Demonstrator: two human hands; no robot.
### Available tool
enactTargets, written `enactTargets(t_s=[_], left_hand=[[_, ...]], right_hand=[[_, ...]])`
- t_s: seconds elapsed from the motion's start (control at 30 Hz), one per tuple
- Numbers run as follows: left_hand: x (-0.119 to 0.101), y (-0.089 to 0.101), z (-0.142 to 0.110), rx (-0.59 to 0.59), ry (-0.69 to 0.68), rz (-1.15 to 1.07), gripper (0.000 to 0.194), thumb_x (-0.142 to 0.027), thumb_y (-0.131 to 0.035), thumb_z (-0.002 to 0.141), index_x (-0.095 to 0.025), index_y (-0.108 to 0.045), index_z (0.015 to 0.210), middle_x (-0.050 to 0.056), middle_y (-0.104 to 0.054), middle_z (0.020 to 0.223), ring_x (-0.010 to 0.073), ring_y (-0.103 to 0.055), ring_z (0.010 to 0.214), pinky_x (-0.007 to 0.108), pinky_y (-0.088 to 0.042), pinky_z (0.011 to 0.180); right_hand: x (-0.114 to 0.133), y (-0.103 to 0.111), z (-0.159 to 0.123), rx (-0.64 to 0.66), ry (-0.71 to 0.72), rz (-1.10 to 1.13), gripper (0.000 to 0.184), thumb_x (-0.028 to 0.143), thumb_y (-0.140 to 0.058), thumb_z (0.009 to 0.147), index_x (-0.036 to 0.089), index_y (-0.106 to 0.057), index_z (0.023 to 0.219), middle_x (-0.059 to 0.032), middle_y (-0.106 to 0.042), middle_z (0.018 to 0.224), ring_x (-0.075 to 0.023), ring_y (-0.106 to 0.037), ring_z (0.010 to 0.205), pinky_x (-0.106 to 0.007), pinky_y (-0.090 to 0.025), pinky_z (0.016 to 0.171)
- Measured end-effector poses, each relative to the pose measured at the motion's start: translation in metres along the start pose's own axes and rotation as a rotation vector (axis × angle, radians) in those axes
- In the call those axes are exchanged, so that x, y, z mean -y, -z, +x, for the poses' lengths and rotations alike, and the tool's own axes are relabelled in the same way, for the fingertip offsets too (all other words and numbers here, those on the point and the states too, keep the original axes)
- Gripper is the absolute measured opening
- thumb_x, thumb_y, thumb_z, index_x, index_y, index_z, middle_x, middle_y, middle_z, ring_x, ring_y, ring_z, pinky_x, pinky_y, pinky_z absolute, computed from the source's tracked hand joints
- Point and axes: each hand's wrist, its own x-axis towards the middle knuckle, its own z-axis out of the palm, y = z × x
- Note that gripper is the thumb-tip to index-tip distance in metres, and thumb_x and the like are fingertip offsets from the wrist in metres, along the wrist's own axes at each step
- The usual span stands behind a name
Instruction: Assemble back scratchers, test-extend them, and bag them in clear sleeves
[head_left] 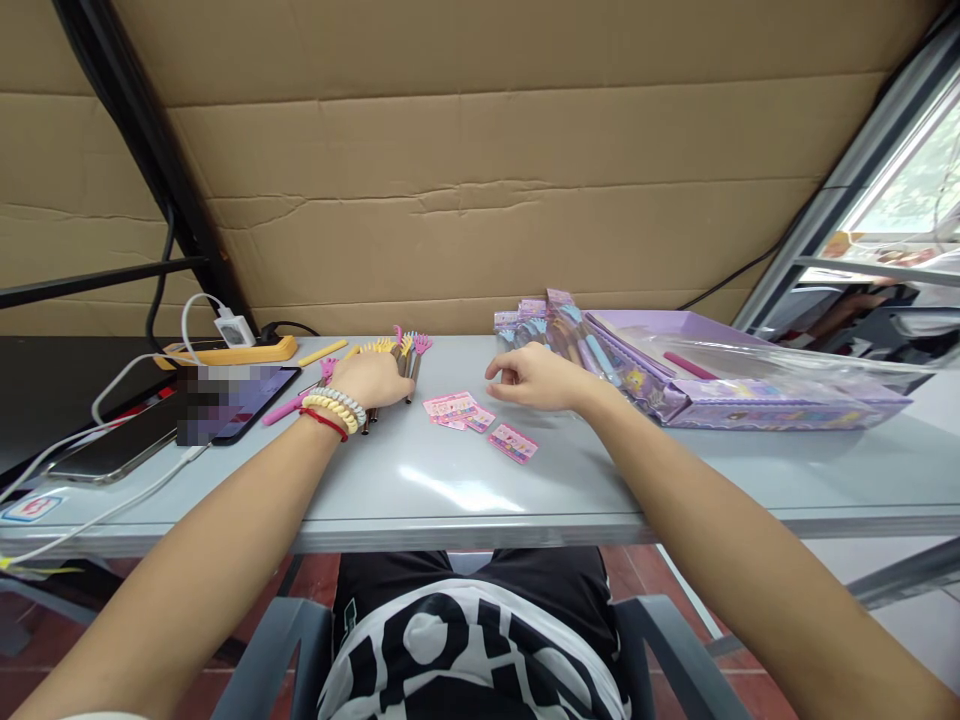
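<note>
My left hand, with bracelets at the wrist, lies over a cluster of small back scratchers. They have metal rods and yellow or pink claw-shaped heads; one pink-headed back scratcher shows beside the thumb. The fingers look curled round some rods, though the palm side is hidden. My right hand hovers at the middle of the table, fingers loosely bent and apart, nothing visible in it. Below and left of it lie several pink printed cards and a single card. Behind it sit wrapped back scratchers with blue heads.
On the right, a purple patterned box holds clear plastic wrap and a pink rod. Phones, white cables and a yellow power strip are at the left. Cardboard stands behind the grey table.
</note>
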Motion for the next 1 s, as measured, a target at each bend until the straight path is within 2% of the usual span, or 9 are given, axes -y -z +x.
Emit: enactTargets(t_s=[0.13, 0.27, 0.5, 0.83, 0.93, 1.0], left_hand=[[-0.001, 0.001, 0.0, -0.13, 0.027, -0.035, 0.038, -0.044, -0.046, 0.071, -0.017, -0.069, 0.084, 0.017, -0.071, 0.087, 0.0327, -0.065, 0.084, 0.035, -0.046, 0.062], [-0.004, 0.002, -0.002, -0.197, 0.029, -0.033, 0.039, -0.044, -0.044, 0.074, -0.015, -0.07, 0.082, 0.018, -0.071, 0.086, 0.0319, -0.065, 0.081, 0.034, -0.045, 0.06], [-0.007, 0.003, -0.004, -0.186, 0.052, -0.06, 0.042, -0.044, -0.044, 0.074, -0.014, -0.07, 0.087, 0.019, -0.07, 0.088, 0.0341, -0.065, 0.082, 0.036, -0.045, 0.059], [-0.008, 0.006, -0.007, -0.204, 0.042, -0.104, 0.037, -0.041, -0.042, 0.076, -0.015, -0.069, 0.075, 0.017, -0.07, 0.084, 0.0313, -0.064, 0.077, 0.034, -0.042, 0.059], [-0.009, 0.006, -0.008, -0.229, 0.006, -0.127, 0.034, -0.04, -0.043, 0.075, -0.018, -0.066, 0.065, 0.013, -0.068, 0.072, 0.0271, -0.062, 0.07, 0.032, -0.039, 0.057], [-0.01, 0.006, -0.01, -0.255, -0.083, -0.169, 0.031, -0.038, -0.043, 0.074, -0.019, -0.06, 0.057, 0.009, -0.064, 0.062, 0.0224, -0.059, 0.062, 0.031, -0.035, 0.054]], right_hand=[[0.001, 0.0, 0.0, -0.009, 0.004, 0.006, 0.024, 0.031, -0.055, 0.079, 0.015, -0.069, 0.09, -0.0022, -0.069, 0.069, -0.0124, -0.059, 0.061, -0.024, -0.041, 0.061], [0.0, -0.001, 0.0, -0.048, 0.016, 0.011, 0.025, 0.029, -0.055, 0.079, 0.015, -0.068, 0.095, -0.0019, -0.069, 0.069, -0.0126, -0.06, 0.062, -0.024, -0.042, 0.063], [-0.001, -0.002, 0.0, -0.042, 0.024, 0.004, 0.024, 0.03, -0.055, 0.079, 0.016, -0.069, 0.093, -0.002, -0.07, 0.069, -0.0126, -0.06, 0.061, -0.024, -0.042, 0.063], [0.0, -0.001, 0.0, -0.031, 0.019, -0.008, 0.025, 0.03, -0.055, 0.079, 0.015, -0.069, 0.093, -0.0021, -0.069, 0.069, -0.0129, -0.06, 0.062, -0.024, -0.042, 0.063], [0.001, -0.001, -0.001, -0.038, 0.012, 0.006, 0.03, 0.029, -0.055, 0.079, 0.014, -0.067, 0.102, -0.0019, -0.069, 0.07, -0.0131, -0.061, 0.063, -0.024, -0.042, 0.064], [0.001, -0.001, -0.001, -0.051, 0.014, 0.03, 0.039, 0.027, -0.055, 0.079, 0.014, -0.062, 0.116, -0.0011, -0.069, 0.07, -0.0132, -0.061, 0.064, -0.024, -0.043, 0.065]])
